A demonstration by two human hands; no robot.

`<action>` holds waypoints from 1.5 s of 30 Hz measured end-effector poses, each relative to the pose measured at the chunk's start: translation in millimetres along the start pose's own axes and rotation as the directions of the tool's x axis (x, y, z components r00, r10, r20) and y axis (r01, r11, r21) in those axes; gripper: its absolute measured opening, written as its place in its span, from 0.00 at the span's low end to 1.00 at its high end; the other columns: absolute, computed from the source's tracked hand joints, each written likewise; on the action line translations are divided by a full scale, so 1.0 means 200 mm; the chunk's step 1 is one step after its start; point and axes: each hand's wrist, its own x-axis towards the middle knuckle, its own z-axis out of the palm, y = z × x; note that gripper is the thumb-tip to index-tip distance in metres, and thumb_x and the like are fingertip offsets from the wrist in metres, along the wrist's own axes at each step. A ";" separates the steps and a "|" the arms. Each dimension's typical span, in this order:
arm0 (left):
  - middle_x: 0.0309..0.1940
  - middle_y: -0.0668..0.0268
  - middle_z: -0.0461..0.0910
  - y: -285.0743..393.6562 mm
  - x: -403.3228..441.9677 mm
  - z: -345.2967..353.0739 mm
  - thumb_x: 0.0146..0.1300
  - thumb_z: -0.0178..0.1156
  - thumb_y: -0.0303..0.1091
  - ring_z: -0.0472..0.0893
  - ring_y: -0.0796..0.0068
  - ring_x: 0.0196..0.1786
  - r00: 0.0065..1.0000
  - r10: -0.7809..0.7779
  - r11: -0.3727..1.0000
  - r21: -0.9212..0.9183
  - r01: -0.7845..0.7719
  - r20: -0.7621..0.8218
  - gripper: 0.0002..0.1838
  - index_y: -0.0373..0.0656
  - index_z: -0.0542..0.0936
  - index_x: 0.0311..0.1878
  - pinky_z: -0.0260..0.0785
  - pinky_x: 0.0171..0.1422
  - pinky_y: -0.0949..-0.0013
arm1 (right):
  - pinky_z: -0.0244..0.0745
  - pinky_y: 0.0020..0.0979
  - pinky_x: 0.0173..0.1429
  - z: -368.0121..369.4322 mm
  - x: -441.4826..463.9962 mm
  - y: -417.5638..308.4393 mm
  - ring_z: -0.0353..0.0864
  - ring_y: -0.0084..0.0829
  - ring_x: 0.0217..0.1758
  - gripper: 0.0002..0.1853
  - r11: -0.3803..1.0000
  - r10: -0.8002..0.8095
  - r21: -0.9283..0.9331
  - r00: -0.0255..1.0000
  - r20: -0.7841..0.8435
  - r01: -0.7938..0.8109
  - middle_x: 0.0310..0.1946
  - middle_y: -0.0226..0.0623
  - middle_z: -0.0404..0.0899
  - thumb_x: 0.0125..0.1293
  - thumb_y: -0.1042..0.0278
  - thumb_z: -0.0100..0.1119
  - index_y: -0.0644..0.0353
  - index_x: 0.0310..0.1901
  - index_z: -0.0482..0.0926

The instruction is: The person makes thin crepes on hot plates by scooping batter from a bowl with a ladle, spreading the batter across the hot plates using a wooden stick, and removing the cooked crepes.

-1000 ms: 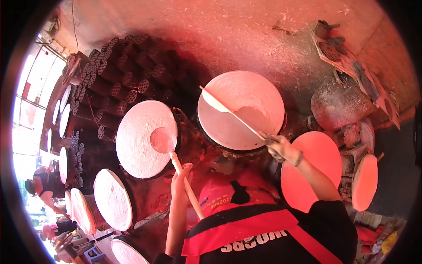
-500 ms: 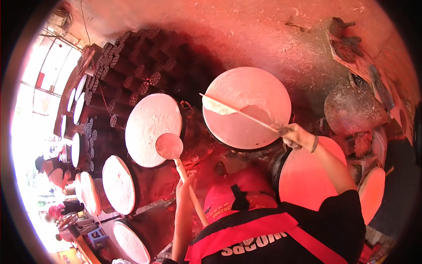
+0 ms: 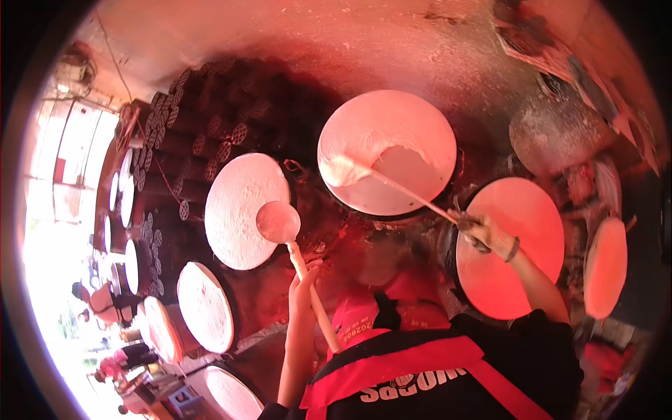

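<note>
Both hands clenched: left (image 3: 303, 281) round ladle (image 3: 278, 221), right (image 3: 491, 236) round stick (image 3: 414, 197); pan (image 3: 404, 173) holds likely batter (image 3: 381, 124).

Here I am, live from a rough cooking workshop, by the look of it!
Round pans (image 3: 414, 173) sit all around me, several spread with pale, batter-like paste, and there's a long-handled ladle (image 3: 278, 222) in my left hand (image 3: 303, 283). Look past them: dark cylinders (image 3: 203, 143) piled high, ends pierced like honeycomb coal! I've a red apron (image 3: 399, 365) on, the wall (image 3: 392, 35) is stained and scuffed, and other people (image 3: 103, 304) show by the bright left side.
</note>
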 end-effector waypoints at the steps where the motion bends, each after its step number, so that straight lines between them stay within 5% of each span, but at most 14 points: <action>1: 0.29 0.80 0.69 0.01 0.02 -0.01 0.62 0.58 0.34 0.64 0.91 0.29 0.998 0.010 1.000 -0.013 -0.009 0.066 0.10 0.45 0.80 0.46 0.53 0.32 0.84 | 0.46 0.20 0.12 0.07 0.07 0.08 0.51 0.13 0.08 0.23 0.982 -0.178 0.045 0.978 -0.112 0.184 0.12 0.18 0.59 0.67 0.54 0.53 0.45 0.62 0.69; 3: 0.29 0.80 0.69 0.04 0.07 -0.04 0.62 0.58 0.34 0.64 0.91 0.30 0.987 0.016 1.000 -0.004 -0.015 0.161 0.11 0.44 0.79 0.46 0.53 0.32 0.84 | 0.45 0.20 0.12 0.35 0.09 -0.03 0.51 0.12 0.08 0.14 0.863 -0.136 0.394 0.898 -0.417 0.314 0.11 0.18 0.59 0.66 0.54 0.55 0.47 0.50 0.77; 5: 0.29 0.80 0.68 0.06 0.11 -0.09 0.62 0.58 0.34 0.63 0.90 0.30 0.947 0.043 0.999 0.008 -0.049 0.318 0.12 0.42 0.79 0.48 0.53 0.34 0.84 | 0.45 0.21 0.12 0.53 0.21 0.01 0.52 0.14 0.08 0.12 0.889 -0.020 0.372 0.834 -0.552 0.268 0.11 0.18 0.58 0.65 0.54 0.56 0.49 0.45 0.77; 9: 0.33 0.78 0.70 0.12 0.13 -0.24 0.62 0.58 0.33 0.65 0.88 0.36 0.907 0.053 0.990 0.096 -0.102 0.418 0.13 0.40 0.78 0.49 0.55 0.42 0.82 | 0.49 0.22 0.11 0.73 -0.04 0.16 0.53 0.15 0.08 0.23 0.956 -0.043 0.278 0.979 -0.198 0.098 0.11 0.20 0.60 0.66 0.59 0.54 0.48 0.62 0.69; 13: 0.36 0.76 0.71 0.07 0.19 -0.48 0.62 0.58 0.33 0.66 0.86 0.40 0.877 0.105 0.971 0.144 -0.193 0.469 0.14 0.39 0.78 0.50 0.56 0.47 0.79 | 0.49 0.21 0.12 0.91 -0.28 0.44 0.54 0.15 0.09 0.23 0.963 -0.076 0.219 0.936 -0.344 0.159 0.12 0.20 0.58 0.68 0.54 0.51 0.46 0.63 0.67; 15: 0.40 0.75 0.74 0.02 0.19 -0.63 0.61 0.58 0.32 0.66 0.85 0.41 0.899 0.065 0.969 0.188 -0.161 0.433 0.15 0.39 0.77 0.50 0.56 0.49 0.77 | 0.49 0.21 0.13 1.08 -0.19 0.49 0.54 0.15 0.09 0.23 0.822 0.007 0.524 0.917 -0.399 0.222 0.12 0.20 0.57 0.69 0.52 0.49 0.42 0.64 0.66; 17: 0.42 0.73 0.75 -0.04 0.18 -0.79 0.61 0.58 0.33 0.66 0.86 0.42 0.906 0.072 0.974 0.164 -0.153 0.418 0.14 0.40 0.77 0.50 0.56 0.49 0.76 | 0.48 0.21 0.13 1.32 -0.01 0.33 0.53 0.15 0.10 0.18 0.664 -0.195 0.636 0.913 -0.358 0.392 0.13 0.19 0.56 0.70 0.54 0.47 0.41 0.60 0.67; 22: 0.35 0.72 0.74 -0.05 -0.02 -1.08 0.61 0.57 0.31 0.74 0.80 0.34 0.967 0.083 0.985 0.127 -0.116 0.242 0.15 0.40 0.76 0.51 0.69 0.41 0.76 | 0.54 0.21 0.14 1.65 0.85 -0.02 0.58 0.15 0.10 0.12 0.753 -0.406 0.373 0.830 -0.383 0.541 0.14 0.21 0.62 0.73 0.54 0.40 0.52 0.41 0.68; 23: 0.35 0.71 0.74 -0.06 -0.04 -1.14 0.61 0.57 0.31 0.75 0.80 0.37 0.962 0.147 0.975 0.132 -0.180 0.229 0.16 0.40 0.76 0.52 0.70 0.43 0.74 | 0.55 0.21 0.13 1.70 1.02 -0.07 0.60 0.18 0.10 0.17 0.757 -0.387 0.353 0.813 -0.435 0.549 0.16 0.24 0.65 0.70 0.46 0.44 0.51 0.45 0.69; 29: 0.48 0.63 0.76 -0.14 -0.07 -1.34 0.62 0.56 0.32 0.75 0.74 0.50 0.991 0.124 0.985 0.113 -0.130 0.052 0.18 0.36 0.73 0.53 0.64 0.57 0.71 | 0.57 0.25 0.11 1.84 1.38 -0.21 0.61 0.20 0.09 0.12 0.649 -0.137 0.542 0.783 -0.607 0.534 0.14 0.26 0.66 0.72 0.51 0.40 0.46 0.46 0.68; 35: 0.31 0.73 0.73 -0.02 -0.07 -1.18 0.63 0.55 0.33 0.75 0.82 0.30 0.980 0.046 0.999 0.008 -0.049 0.194 0.15 0.41 0.75 0.53 0.72 0.37 0.76 | 0.55 0.23 0.12 1.82 0.82 0.08 0.60 0.18 0.11 0.12 0.701 -0.028 0.542 0.777 -0.629 0.464 0.16 0.23 0.64 0.71 0.52 0.42 0.41 0.53 0.66; 38: 0.25 0.79 0.67 -0.04 -0.01 -1.12 0.63 0.56 0.34 0.65 0.90 0.23 0.976 0.079 0.995 0.049 -0.091 0.202 0.13 0.43 0.78 0.50 0.59 0.27 0.83 | 0.54 0.24 0.11 1.66 0.63 0.18 0.60 0.18 0.10 0.10 0.754 -0.018 0.500 0.774 -0.633 0.426 0.17 0.24 0.66 0.70 0.49 0.45 0.42 0.46 0.67; 43: 0.26 0.82 0.66 -0.06 -0.05 -1.06 0.63 0.56 0.33 0.60 0.93 0.25 0.968 0.071 0.995 0.054 -0.087 0.242 0.12 0.43 0.79 0.48 0.48 0.27 0.85 | 0.56 0.24 0.12 1.54 0.65 0.06 0.63 0.19 0.12 0.09 0.639 -0.085 0.489 0.686 -0.722 0.594 0.19 0.26 0.68 0.69 0.50 0.47 0.43 0.42 0.67; 45: 0.26 0.82 0.65 -0.06 -0.07 -1.04 0.63 0.56 0.33 0.62 0.92 0.28 0.957 0.069 0.995 0.054 -0.088 0.280 0.11 0.42 0.80 0.47 0.52 0.31 0.84 | 0.57 0.25 0.13 1.66 0.73 -0.04 0.63 0.19 0.12 0.08 0.612 -0.112 0.560 0.762 -0.638 0.558 0.18 0.26 0.68 0.69 0.52 0.47 0.44 0.42 0.67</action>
